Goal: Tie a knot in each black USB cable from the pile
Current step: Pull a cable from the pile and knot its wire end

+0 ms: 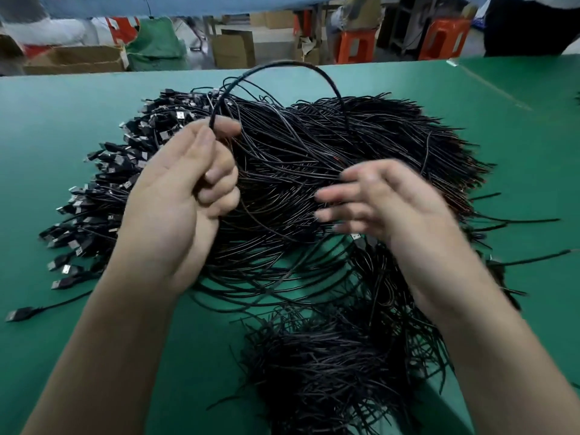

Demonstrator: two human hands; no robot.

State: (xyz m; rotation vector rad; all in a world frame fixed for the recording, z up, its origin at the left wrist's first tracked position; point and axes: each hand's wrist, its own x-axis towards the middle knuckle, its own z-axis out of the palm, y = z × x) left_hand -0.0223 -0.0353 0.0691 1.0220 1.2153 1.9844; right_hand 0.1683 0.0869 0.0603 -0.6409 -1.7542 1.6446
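A big pile of black USB cables (314, 158) covers the middle of the green table, with the plug ends fanned out at the left. My left hand (185, 196) is raised over the pile, fingers curled round one black cable (282, 65) that arches up and over to the right, back down into the pile. My right hand (386, 202) hovers blurred over the pile's right side with its fingers spread and nothing in it. A second heap of black cables (329, 365) lies near the front edge between my forearms.
The green table (62, 120) stretches left and far right of the pile. Beyond its far edge stand cardboard boxes (233, 48), orange stools (445, 39) and a person in dark clothes (527, 23). A stray plug (18, 314) lies at the front left.
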